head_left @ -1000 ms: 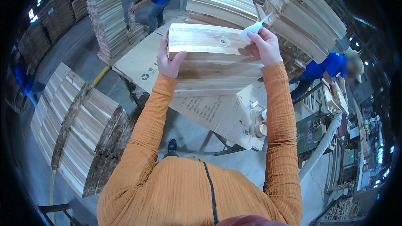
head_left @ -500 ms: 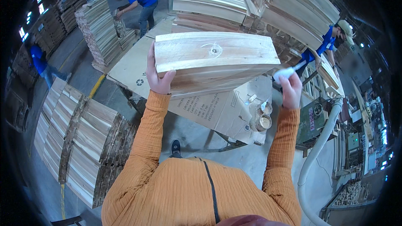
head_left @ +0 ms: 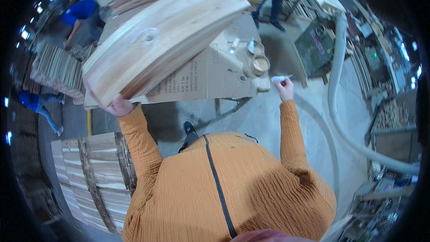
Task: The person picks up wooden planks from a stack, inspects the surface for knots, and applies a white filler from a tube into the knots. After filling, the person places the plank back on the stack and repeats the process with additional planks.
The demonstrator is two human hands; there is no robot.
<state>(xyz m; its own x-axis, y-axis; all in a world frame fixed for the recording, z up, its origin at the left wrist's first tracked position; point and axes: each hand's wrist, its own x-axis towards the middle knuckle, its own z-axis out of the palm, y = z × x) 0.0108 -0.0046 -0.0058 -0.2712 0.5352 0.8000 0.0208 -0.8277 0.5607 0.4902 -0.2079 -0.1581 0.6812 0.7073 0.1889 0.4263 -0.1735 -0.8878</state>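
Curved pale wooden boards, apparently a stack, lie slantwise on a cardboard-covered table; a round knot marks the top face. My left hand grips their near left end, thumb in front and the other fingers mostly hidden. Out past the table's right corner, my right hand pinches a small white wad-like thing with a thin tip sticking out; its exact kind is unclear. Small round tubs of tan paste stand on the table's right corner, nearest to my right hand.
A strapped stack of boards stands at left on the floor, more boards behind. One person in blue bends at far left; another stands beyond the table. A pale hose curves down the right beside a green machine.
My view has turned and tipped down. The boards now slant, their left end nearer me, with my left hand still on it. My right hand has drawn back from their right end, keeping the white thing.
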